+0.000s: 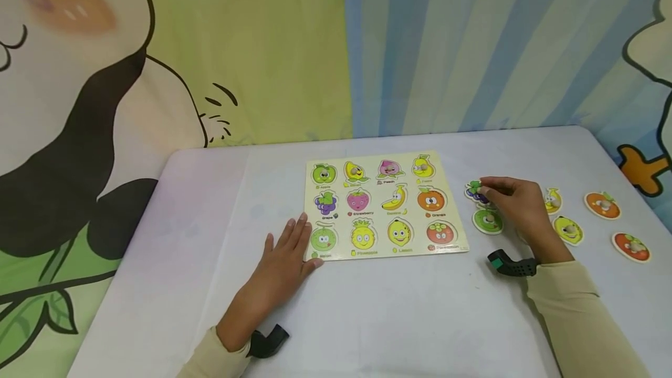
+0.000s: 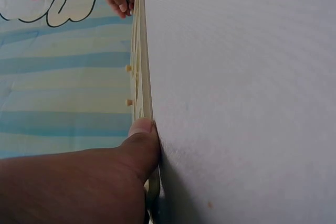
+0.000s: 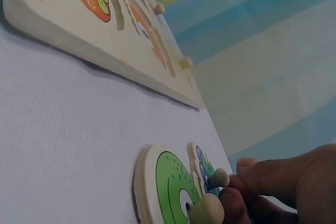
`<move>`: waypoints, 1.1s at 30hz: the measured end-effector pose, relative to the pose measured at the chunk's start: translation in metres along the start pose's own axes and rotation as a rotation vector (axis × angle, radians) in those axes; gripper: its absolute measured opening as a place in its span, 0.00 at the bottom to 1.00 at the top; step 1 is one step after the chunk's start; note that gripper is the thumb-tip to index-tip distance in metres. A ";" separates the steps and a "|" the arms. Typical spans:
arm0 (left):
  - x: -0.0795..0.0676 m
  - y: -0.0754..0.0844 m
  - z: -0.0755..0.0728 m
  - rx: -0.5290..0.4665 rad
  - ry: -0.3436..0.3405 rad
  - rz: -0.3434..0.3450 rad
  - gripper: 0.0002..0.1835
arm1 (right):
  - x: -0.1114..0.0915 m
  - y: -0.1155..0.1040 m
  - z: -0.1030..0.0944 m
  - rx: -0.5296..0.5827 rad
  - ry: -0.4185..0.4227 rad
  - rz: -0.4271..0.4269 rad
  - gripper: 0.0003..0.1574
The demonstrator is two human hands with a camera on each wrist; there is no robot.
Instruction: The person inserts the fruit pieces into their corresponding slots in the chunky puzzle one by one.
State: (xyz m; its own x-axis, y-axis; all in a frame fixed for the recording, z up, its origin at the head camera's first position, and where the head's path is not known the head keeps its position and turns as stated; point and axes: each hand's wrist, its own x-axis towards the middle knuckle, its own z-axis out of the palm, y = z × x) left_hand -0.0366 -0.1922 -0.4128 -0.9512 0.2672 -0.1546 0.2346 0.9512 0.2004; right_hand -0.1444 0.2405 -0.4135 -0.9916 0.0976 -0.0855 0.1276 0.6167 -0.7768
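- The puzzle board [image 1: 383,241] lies flat on the white table [image 1: 399,319]; all places below are given from it, as the person sees it.
- Left hand [image 1: 282,267]: at the board's near left corner, wrist toward the person, back of the hand up. Its fingers are straight and reach away along the left edge, the little finger apart from the others; the thumb, splayed away from them, touches the near edge.
- Right hand [image 1: 520,209]: beyond the board's right edge, forearm slanting in from the near right, hand bent leftward. Thumb and index finger pinch the grape piece [image 1: 474,192] by its knob [image 3: 219,178]; how the remaining fingers curl, I cannot tell fully.
- The grape piece is just right of the board, slightly tilted in the right wrist view; whether it touches the table I cannot tell.
- The melon piece [image 1: 487,221] sits right of the board, just nearer the person than the grape piece.
- Farther right of the board, past the right hand, lie the banana piece [image 1: 553,200], lemon piece [image 1: 568,230], orange piece [image 1: 602,206] and persimmon piece [image 1: 632,247].
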 end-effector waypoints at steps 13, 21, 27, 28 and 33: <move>0.001 0.001 -0.003 0.011 0.011 0.010 0.44 | 0.000 -0.006 0.002 -0.031 -0.024 0.018 0.22; 0.001 0.000 0.000 0.014 0.015 0.008 0.44 | 0.002 -0.008 0.008 -0.127 -0.020 -0.011 0.20; 0.001 0.001 -0.001 0.006 0.019 0.008 0.44 | 0.003 -0.009 0.012 -0.208 0.046 -0.077 0.14; 0.001 0.001 -0.001 0.004 0.019 0.009 0.44 | 0.003 -0.009 0.012 -0.216 0.054 -0.087 0.14; 0.001 0.002 -0.002 -0.002 0.015 0.004 0.43 | 0.003 -0.010 0.013 -0.234 0.079 -0.128 0.13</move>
State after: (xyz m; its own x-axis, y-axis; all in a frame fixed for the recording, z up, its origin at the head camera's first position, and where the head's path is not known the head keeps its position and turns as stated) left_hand -0.0371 -0.1905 -0.4107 -0.9532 0.2682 -0.1395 0.2376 0.9499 0.2030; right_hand -0.1492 0.2246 -0.4142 -0.9962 0.0626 0.0600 0.0128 0.7908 -0.6119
